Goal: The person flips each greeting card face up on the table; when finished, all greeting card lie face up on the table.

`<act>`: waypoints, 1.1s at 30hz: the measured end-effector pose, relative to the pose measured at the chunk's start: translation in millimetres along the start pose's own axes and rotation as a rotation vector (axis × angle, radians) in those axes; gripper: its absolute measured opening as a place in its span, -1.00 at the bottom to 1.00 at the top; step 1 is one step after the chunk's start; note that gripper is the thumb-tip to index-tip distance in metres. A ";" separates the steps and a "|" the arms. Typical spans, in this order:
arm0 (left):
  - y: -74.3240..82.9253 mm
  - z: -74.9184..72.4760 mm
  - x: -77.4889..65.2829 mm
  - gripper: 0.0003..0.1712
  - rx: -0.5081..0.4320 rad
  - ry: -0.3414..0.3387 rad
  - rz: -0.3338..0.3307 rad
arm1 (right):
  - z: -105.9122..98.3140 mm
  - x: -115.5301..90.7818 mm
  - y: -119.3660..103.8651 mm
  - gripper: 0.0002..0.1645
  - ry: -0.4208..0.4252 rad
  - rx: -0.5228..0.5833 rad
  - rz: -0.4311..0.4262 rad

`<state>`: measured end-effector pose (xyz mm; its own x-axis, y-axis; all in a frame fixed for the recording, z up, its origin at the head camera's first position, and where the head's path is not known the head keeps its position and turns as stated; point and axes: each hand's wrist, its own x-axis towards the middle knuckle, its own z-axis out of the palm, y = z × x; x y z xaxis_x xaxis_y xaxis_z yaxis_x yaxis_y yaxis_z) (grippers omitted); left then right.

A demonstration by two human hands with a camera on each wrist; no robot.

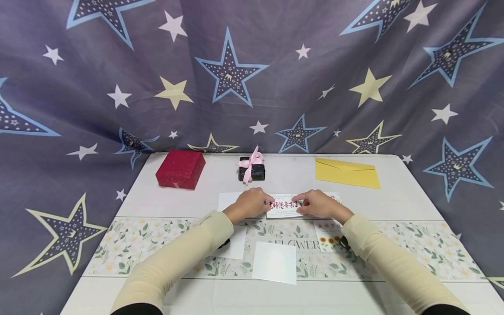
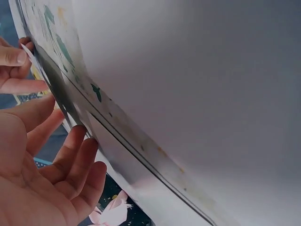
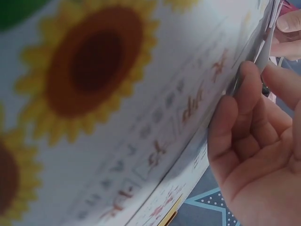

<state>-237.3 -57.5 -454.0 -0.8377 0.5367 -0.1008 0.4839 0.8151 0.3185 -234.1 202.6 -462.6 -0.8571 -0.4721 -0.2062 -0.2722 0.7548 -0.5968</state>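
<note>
In the head view a white card (image 1: 283,213) with red handwritten-style characters lies low over the middle of the table, between both hands. Thumb and fingers of the left hand (image 1: 251,203) pinch its left edge. At the right edge, the right hand (image 1: 319,204) pinches it likewise. The left wrist view shows the left hand (image 2: 61,174) from the palm side, at the thin edge of a card. In the right wrist view the right hand (image 3: 258,146) is beside a sunflower card (image 3: 178,70) that fills much of the picture.
A red box (image 1: 180,169), a black gift box (image 1: 257,173) with pink ribbon and a yellow envelope (image 1: 346,173) line the back. Blank white cards (image 1: 274,262) lie in front and by the left arm. The sunflower card (image 1: 326,236) lies by the right forearm.
</note>
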 end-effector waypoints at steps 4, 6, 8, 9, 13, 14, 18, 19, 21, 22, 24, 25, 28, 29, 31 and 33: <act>3.3 -1.2 -0.3 -0.62 0.022 0.007 -0.011 | -1.2 1.0 -0.1 -0.48 -0.009 0.012 -0.003; 4.2 -0.7 0.2 -0.62 0.034 0.009 -0.018 | -2.3 1.6 -0.9 -0.48 -0.019 0.016 0.009; 4.5 0.5 1.0 -0.62 0.046 0.014 -0.023 | -3.3 2.4 -2.2 -0.47 -0.030 0.015 0.026; 5.1 0.6 0.9 -0.61 0.049 0.018 -0.027 | -3.6 3.1 -2.5 -0.47 -0.034 0.010 0.031; 7.1 0.8 -0.3 -0.61 0.092 0.023 -0.040 | -4.1 5.8 -2.4 -0.46 -0.036 -0.013 0.047; 7.6 0.8 -0.8 -0.61 0.103 0.023 -0.042 | -4.1 6.2 -2.0 -0.46 -0.033 -0.019 0.045; 8.3 2.3 -0.8 -0.61 0.123 0.019 -0.051 | -3.4 7.1 -1.3 -0.46 -0.029 -0.025 0.047; 8.6 2.8 -0.8 -0.61 0.122 0.018 -0.053 | -3.2 7.0 -1.4 -0.46 -0.028 -0.032 0.044; 9.3 3.3 -1.5 -0.59 0.112 0.013 -0.054 | -3.0 6.2 -2.1 -0.46 -0.029 -0.037 0.046; 9.8 3.5 -2.1 -0.58 0.112 0.010 -0.052 | -3.4 5.3 -2.7 -0.46 -0.030 -0.043 0.044; 10.3 3.7 -4.0 -0.55 0.116 0.006 -0.044 | -4.3 3.3 -4.3 -0.46 -0.040 -0.056 0.032; 10.3 3.7 -5.1 -0.54 0.125 0.006 -0.032 | -4.8 2.3 -5.1 -0.47 -0.043 -0.066 0.025; 10.1 2.1 -9.2 -0.51 0.144 0.017 0.003 | -8.2 -2.4 -9.3 -0.49 -0.043 -0.073 0.005; 10.1 0.6 -10.9 -0.50 0.139 0.028 0.013 | -9.3 -3.7 -10.6 -0.49 -0.039 -0.076 -0.004; 10.2 -3.2 -14.5 -0.50 0.121 0.048 0.033 | -11.3 -6.6 -13.4 -0.50 -0.020 -0.084 -0.018; 10.7 -7.8 -19.1 -0.51 0.089 0.067 0.043 | -12.5 -9.7 -16.5 -0.51 -0.011 -0.080 -0.033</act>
<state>-218.1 -60.7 -441.3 -0.8295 0.5580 -0.0253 0.5375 0.8097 0.2355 -226.8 200.5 -441.1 -0.8423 -0.5020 -0.1963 -0.3348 0.7727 -0.5393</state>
